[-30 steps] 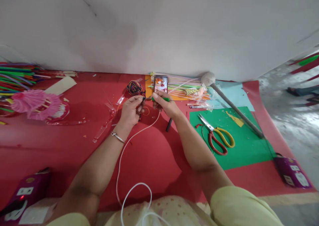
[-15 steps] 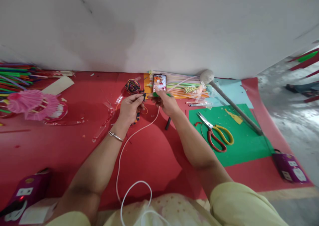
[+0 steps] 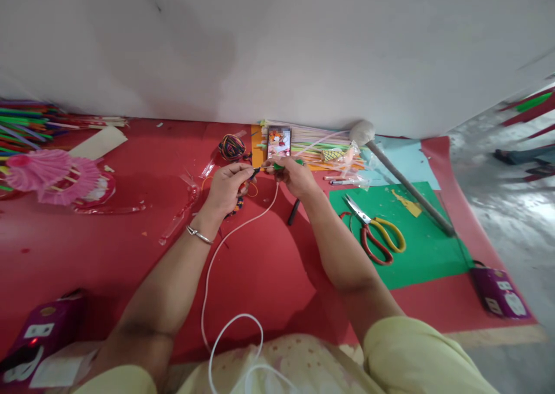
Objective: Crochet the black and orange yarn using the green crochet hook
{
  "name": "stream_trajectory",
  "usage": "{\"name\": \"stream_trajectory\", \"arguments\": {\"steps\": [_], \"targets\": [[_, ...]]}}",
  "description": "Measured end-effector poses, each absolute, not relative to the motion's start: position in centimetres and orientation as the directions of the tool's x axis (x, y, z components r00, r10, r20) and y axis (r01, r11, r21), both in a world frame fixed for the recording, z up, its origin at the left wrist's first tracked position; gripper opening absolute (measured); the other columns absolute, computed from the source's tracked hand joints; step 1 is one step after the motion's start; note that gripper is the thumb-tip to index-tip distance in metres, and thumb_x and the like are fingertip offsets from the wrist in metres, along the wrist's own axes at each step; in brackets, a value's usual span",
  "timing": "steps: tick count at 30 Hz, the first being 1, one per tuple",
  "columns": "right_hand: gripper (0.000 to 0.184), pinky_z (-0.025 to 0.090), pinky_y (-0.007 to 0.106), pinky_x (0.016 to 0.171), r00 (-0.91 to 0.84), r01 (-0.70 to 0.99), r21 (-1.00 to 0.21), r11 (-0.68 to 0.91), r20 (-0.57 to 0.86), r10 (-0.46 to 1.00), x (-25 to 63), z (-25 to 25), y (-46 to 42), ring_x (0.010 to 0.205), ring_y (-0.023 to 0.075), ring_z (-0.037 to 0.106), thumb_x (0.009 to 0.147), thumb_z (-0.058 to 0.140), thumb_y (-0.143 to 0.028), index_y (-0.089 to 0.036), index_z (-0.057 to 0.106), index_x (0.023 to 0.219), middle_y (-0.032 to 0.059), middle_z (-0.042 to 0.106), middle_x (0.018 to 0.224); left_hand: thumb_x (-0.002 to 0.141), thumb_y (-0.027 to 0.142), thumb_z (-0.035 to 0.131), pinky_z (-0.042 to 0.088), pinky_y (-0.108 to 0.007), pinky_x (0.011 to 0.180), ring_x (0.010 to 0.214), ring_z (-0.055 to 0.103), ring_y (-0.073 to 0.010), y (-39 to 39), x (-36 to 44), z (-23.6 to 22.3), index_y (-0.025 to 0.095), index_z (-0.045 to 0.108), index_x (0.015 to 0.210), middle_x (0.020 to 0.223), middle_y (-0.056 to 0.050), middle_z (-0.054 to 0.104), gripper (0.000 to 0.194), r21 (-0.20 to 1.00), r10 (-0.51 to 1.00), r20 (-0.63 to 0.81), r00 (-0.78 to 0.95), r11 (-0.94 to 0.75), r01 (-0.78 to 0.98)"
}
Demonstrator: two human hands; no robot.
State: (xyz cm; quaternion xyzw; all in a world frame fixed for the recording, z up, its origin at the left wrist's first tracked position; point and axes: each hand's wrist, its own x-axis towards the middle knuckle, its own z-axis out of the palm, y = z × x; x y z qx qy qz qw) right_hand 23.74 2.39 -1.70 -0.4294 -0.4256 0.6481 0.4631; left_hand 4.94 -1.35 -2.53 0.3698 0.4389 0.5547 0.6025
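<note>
Pinched in my left hand (image 3: pixel 226 189) is a small piece of dark blue and orange yarn work (image 3: pixel 236 206), which hangs below the fingers. My right hand (image 3: pixel 296 177) closes around a green-handled crochet hook (image 3: pixel 281 165), its thin tip pointing left at the pinched yarn. Whether the tip sits inside a loop is too small to tell. Just behind my left hand lies a multicoloured ball of yarn (image 3: pixel 232 148), and a thin orange strand loops near my fingers. A phone (image 3: pixel 278 142) showing a picture lies beyond my right hand.
Scissors (image 3: pixel 373 229) lie on a green sheet (image 3: pixel 416 261) at right, near a long grey stick with a wrapped white head (image 3: pixel 362 132). Pipe cleaners (image 3: pixel 312 139) lie along the wall. A white cable (image 3: pixel 234 230) crosses the red table cover. Pink pleated pieces (image 3: pixel 56 177) lie left.
Both hands stay close together at the yarn. The fingers of my right hand have shifted slightly down and right, uncovering more of the phone. The view has shifted a little.
</note>
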Motion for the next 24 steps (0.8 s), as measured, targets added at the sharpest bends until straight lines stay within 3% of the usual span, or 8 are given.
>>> {"name": "stream_trajectory", "arguments": {"steps": [8, 16, 24], "targets": [[0.025, 0.044, 0.024, 0.058, -0.269, -0.148, -0.983, -0.104, -0.061, 0.961, 24.5, -1.4, 2.3, 0.077, 0.0153, 0.069, 0.08, 0.072, -0.042, -0.019, 0.084, 0.083, 0.0054, 0.08, 0.085, 0.071, 0.029, 0.083, 0.026, -0.019, 0.039, 0.04, 0.041, -0.0046, -1.4, 5.0, -2.2, 0.018, 0.075, 0.072, 0.058, 0.0, 0.062, 0.014, 0.935, 0.994, -0.106, 0.017, 0.105, -0.338], [0.026, 0.044, 0.025, 0.058, -0.238, -0.11, -0.99, -0.085, -0.057, 0.97, 24.6, -0.7, 2.1, 0.077, 0.0157, 0.068, 0.076, 0.074, -0.043, -0.019, 0.082, 0.078, 0.0058, 0.08, 0.085, 0.077, 0.031, 0.082, 0.027, -0.021, 0.04, 0.043, 0.039, -0.0052, -1.2, 4.8, -3.0, 0.019, 0.077, 0.075, 0.06, 0.0, 0.061, 0.014, 0.962, 0.999, -0.043, -0.007, 0.039, -0.27], [0.028, 0.04, 0.021, 0.052, -0.168, -0.286, -0.919, -0.272, -0.232, 0.958, 23.6, -1.7, 2.7, 0.069, 0.0121, 0.065, 0.065, 0.079, -0.046, -0.019, 0.073, 0.074, 0.0036, 0.078, 0.081, 0.079, 0.038, 0.085, 0.026, -0.021, 0.041, 0.044, 0.041, -0.0051, -1.5, 4.8, -2.9, 0.019, 0.075, 0.08, 0.067, -0.002, 0.065, 0.021, 0.958, 0.999, -0.02, 0.041, 0.031, -0.286]]}}
